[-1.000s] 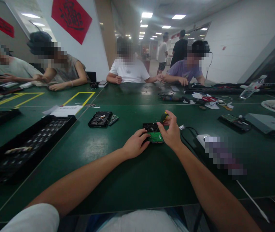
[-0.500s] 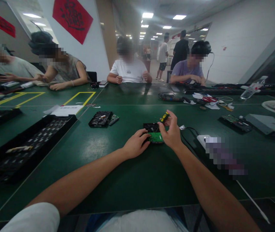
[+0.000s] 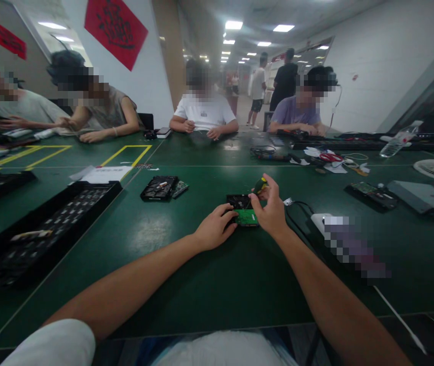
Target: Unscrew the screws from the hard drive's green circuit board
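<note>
A broad dark-green tabletop (image 3: pixel 156 284) spreads beneath everything; on its left lies a long, black, rectangular plastic tray (image 3: pixel 64 218); the left hand (image 3: pixel 216 225) bends its fingers over the left end of a black device, though I cannot tell whether they clamp it; the right hand (image 3: pixel 270 213) grips a tool between thumb and fingers; that black, boxy, hard-drive-like device (image 3: pixel 240 200) lies on the tabletop between both hands, a flat green circuit board (image 3: pixel 246 218) along its near side; the tool, a slim yellow-and-black-handled screwdriver (image 3: pixel 259 186), leans above the device, its tip indistinct.
</note>
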`<action>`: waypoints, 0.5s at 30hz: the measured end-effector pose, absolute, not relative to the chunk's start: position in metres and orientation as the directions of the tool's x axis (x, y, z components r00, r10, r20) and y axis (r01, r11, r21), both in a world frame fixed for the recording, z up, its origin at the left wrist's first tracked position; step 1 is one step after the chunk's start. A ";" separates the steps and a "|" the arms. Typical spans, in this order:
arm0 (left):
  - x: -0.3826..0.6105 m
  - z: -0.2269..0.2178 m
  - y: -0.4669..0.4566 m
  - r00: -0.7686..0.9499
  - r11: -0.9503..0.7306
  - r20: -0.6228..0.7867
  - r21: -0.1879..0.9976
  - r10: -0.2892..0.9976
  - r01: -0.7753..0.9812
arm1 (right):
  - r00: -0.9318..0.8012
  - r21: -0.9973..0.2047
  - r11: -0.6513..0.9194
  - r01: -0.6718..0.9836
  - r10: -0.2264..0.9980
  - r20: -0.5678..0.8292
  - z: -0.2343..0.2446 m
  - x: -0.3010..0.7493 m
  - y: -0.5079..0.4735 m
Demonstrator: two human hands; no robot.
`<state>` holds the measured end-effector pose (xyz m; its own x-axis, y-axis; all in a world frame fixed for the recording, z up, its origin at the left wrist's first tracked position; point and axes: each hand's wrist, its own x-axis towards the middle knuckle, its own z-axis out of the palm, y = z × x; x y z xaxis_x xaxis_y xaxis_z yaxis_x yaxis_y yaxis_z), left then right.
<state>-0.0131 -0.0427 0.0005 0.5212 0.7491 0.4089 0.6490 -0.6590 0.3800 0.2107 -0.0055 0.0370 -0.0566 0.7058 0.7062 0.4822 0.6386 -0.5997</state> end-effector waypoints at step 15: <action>-0.012 0.000 -0.043 0.517 -0.659 0.413 0.396 0.750 0.639 | -0.058 -0.583 0.629 0.514 0.704 0.708 0.037 0.212 -0.005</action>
<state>-0.0118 -0.0426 0.0000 0.5170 0.7498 0.4128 0.6394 -0.6590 0.3962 0.2121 -0.0052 0.0366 -0.0580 0.7039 0.7079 0.5143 0.6288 -0.5832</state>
